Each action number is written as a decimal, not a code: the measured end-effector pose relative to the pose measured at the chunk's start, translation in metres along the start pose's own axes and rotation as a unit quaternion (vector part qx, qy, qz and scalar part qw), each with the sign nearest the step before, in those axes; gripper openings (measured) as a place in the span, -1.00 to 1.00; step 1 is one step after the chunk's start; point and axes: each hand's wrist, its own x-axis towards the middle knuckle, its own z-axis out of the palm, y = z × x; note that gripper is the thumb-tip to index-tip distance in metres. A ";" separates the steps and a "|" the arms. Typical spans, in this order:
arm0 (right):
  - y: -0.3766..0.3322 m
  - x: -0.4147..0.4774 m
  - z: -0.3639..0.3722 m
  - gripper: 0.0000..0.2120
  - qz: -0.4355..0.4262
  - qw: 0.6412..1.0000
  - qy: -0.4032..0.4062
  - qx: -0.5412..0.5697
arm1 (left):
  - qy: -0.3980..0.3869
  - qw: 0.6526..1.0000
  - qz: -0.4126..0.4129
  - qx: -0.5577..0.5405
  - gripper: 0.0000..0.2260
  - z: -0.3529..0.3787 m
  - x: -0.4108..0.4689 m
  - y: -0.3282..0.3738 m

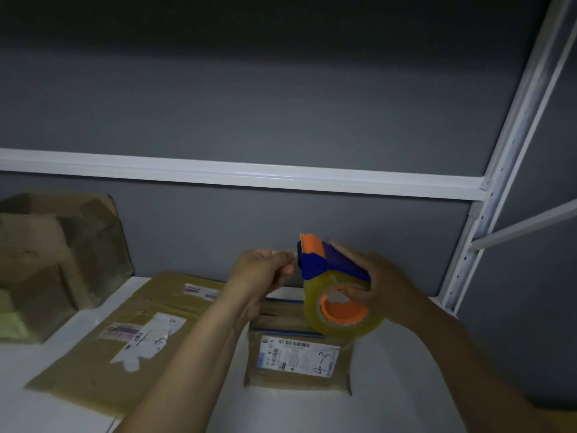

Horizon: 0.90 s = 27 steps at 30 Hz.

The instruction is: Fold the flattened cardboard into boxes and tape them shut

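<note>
Taping step: the right hand [385,287] grips the tape dispenser [324,264], and the left hand [265,270] seems to pinch the tape [312,303] at its free end. Next, that strip needs drawing down onto the small box [296,371] along its seam.

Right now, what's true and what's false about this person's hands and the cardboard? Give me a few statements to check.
1. The right hand holds the tape dispenser. True.
2. The left hand lies flat on the flattened cardboard. False: it is raised, fingers curled, beside the dispenser's front end.
3. The small box bears a handwritten "4-3". True.
4. The dispenser is green and red. False: it is blue and orange.
</note>
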 end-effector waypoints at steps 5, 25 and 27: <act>-0.015 0.003 -0.010 -0.29 -0.019 0.999 -0.004 0.046 | 0.044 0.998 0.030 -0.030 -0.76 -0.014 0.004 -0.003; -0.018 0.010 0.004 -0.32 -0.001 0.988 -0.088 -0.130 | 0.096 0.980 -0.123 -0.121 -0.87 -0.037 0.006 -0.095; -0.024 0.006 -0.003 -0.39 -0.006 0.974 -0.103 -0.202 | 0.095 0.984 -0.113 -0.099 -0.80 -0.035 0.004 -0.097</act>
